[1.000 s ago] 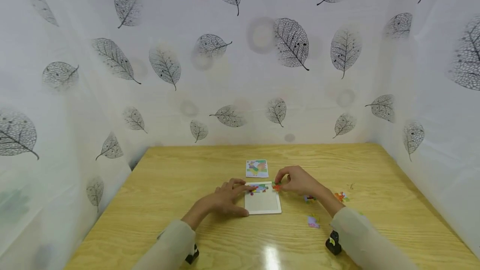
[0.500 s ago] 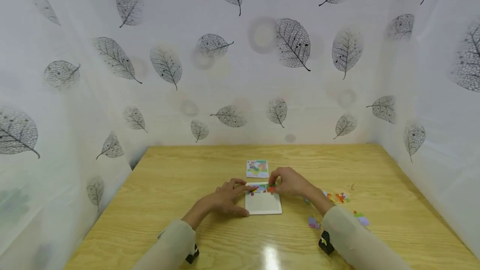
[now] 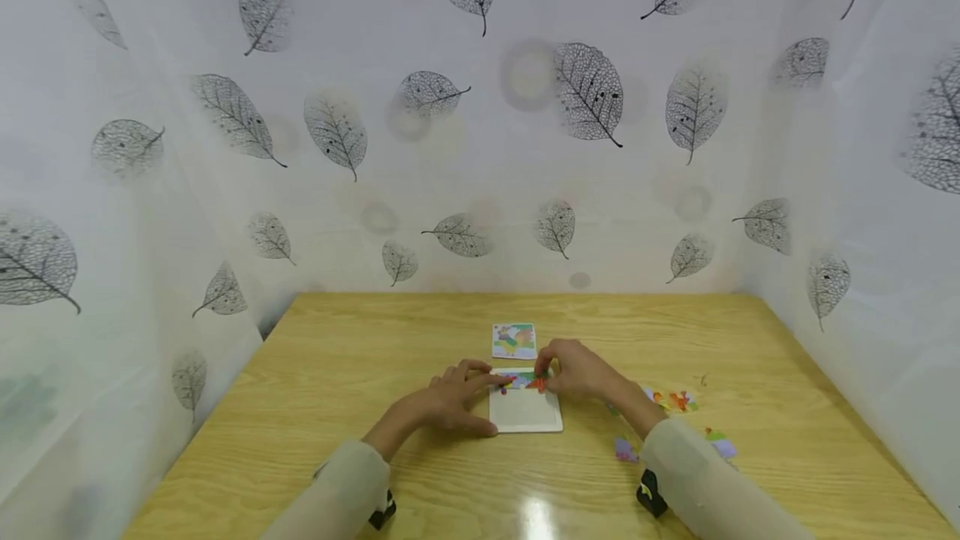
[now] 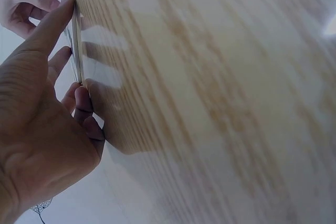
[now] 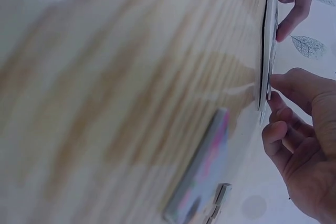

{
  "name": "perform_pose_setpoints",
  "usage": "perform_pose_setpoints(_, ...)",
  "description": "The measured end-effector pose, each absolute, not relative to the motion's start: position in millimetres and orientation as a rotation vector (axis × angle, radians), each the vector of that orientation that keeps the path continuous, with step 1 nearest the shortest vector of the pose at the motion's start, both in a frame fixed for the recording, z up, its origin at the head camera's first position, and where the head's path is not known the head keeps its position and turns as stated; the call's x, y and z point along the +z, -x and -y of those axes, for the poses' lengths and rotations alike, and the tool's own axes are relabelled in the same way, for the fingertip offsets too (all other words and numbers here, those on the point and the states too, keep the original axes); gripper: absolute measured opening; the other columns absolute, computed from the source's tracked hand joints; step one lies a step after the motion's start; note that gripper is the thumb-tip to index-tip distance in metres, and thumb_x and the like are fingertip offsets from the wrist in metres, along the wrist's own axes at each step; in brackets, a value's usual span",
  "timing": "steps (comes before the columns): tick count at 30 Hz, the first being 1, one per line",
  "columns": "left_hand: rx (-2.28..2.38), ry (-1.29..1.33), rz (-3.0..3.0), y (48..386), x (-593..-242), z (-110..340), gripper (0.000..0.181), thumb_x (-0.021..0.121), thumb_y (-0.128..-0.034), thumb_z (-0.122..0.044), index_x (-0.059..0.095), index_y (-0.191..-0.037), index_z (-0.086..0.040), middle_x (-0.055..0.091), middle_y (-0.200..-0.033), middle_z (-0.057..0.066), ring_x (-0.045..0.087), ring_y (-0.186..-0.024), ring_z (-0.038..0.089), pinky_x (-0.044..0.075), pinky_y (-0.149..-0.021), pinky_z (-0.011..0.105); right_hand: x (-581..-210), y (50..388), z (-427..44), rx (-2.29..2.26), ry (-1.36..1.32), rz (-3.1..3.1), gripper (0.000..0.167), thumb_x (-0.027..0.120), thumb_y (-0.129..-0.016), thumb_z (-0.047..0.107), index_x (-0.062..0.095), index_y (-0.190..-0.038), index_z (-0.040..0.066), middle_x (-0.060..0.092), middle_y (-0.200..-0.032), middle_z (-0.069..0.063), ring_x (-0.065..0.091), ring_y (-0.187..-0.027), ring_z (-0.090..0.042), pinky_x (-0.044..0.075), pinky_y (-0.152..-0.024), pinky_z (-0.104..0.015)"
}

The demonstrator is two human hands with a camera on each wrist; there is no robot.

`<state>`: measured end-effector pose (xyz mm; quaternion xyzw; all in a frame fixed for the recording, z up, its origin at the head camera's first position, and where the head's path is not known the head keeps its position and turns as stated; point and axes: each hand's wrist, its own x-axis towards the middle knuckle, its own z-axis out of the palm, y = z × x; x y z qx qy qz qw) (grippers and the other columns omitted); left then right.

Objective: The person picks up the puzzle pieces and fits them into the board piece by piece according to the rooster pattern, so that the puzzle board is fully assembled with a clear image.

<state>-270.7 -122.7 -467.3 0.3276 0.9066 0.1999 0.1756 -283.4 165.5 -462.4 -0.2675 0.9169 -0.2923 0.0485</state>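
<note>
A white square puzzle tray lies mid-table in the head view, with a strip of colourful puzzle pieces along its far side. My left hand rests at its left edge, thumb at the near corner and a straight index finger on the pieces. In the left wrist view the left hand touches the tray's side. At the far right corner, my right hand pinches a red-and-green puzzle piece down in the strip. Its fingertips partly hide that piece. The right wrist view shows the right hand against the tray edge.
A square picture card lies just beyond the tray. Loose puzzle pieces lie to the right: orange ones, a purple one and a green-and-lilac one. A leaf-patterned curtain surrounds the wooden table.
My right hand has moved slightly left, bringing the red-and-green puzzle piece from the tray's right rim into the strip beside the others. The left hand has stayed in place.
</note>
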Motion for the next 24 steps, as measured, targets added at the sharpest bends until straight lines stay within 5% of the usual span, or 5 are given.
perform_pose_setpoints(9,0.551,-0.89,-2.559,268.8,-463.6,122.1,0.081,0.074,-0.0916,-0.056,0.037,-0.161,-0.037,0.025,-0.165,0.005,0.03,-0.147,0.038,0.025,-0.116,0.069,-461.5,279.0,-161.0,-0.889,0.781,-2.8,0.014,0.078,-0.087,0.001,0.076,-0.094,0.013,0.065,-0.1,0.0,0.058,-0.086,-0.017,0.053,-0.077,-0.037)
perform_pose_setpoints(14,0.523,-0.894,-2.562,270.4,-463.8,119.6,0.082,0.075,-0.0909,-0.055,0.036,-0.161,-0.038,0.025,-0.165,0.006,0.03,-0.147,0.039,0.027,-0.114,0.07,-458.7,277.4,-167.4,-0.924,0.809,-2.763,0.014,0.076,-0.09,0.0,0.078,-0.099,0.011,0.069,-0.108,-0.004,0.063,-0.102,-0.025,0.055,-0.089,-0.045)
perform_pose_setpoints(16,0.503,-0.896,-2.57,272.6,-465.6,119.2,0.082,0.074,-0.0913,-0.055,0.035,-0.161,-0.039,0.024,-0.166,0.006,0.029,-0.147,0.039,0.028,-0.114,0.069,-456.4,277.1,-170.8,-0.948,0.828,-2.748,0.016,0.074,-0.091,0.0,0.078,-0.102,0.01,0.069,-0.112,-0.007,0.064,-0.097,-0.024,0.056,-0.085,-0.043)
perform_pose_setpoints(21,0.494,-0.894,-2.592,277.3,-473.7,119.7,0.083,0.073,-0.0903,-0.059,0.033,-0.161,-0.043,0.023,-0.167,0.004,0.029,-0.147,0.038,0.029,-0.112,0.065,-454.2,275.8,-178.3,-1.075,0.804,-2.61,0.019,0.066,-0.097,0.0,0.075,-0.113,0.006,0.064,-0.123,-0.015,0.049,-0.051,-0.012,0.047,-0.048,-0.027)
perform_pose_setpoints(24,0.511,-0.89,-2.585,277.4,-477.8,120.6,0.084,0.074,-0.089,-0.061,0.034,-0.161,-0.044,0.024,-0.167,0.004,0.029,-0.147,0.038,0.029,-0.112,0.065,-454.2,273.2,-181.8,-1.147,0.761,-2.514,0.021,0.063,-0.101,0.003,0.072,-0.119,0.004,0.065,-0.125,-0.016,0.045,-0.043,-0.013,0.044,-0.043,-0.027)
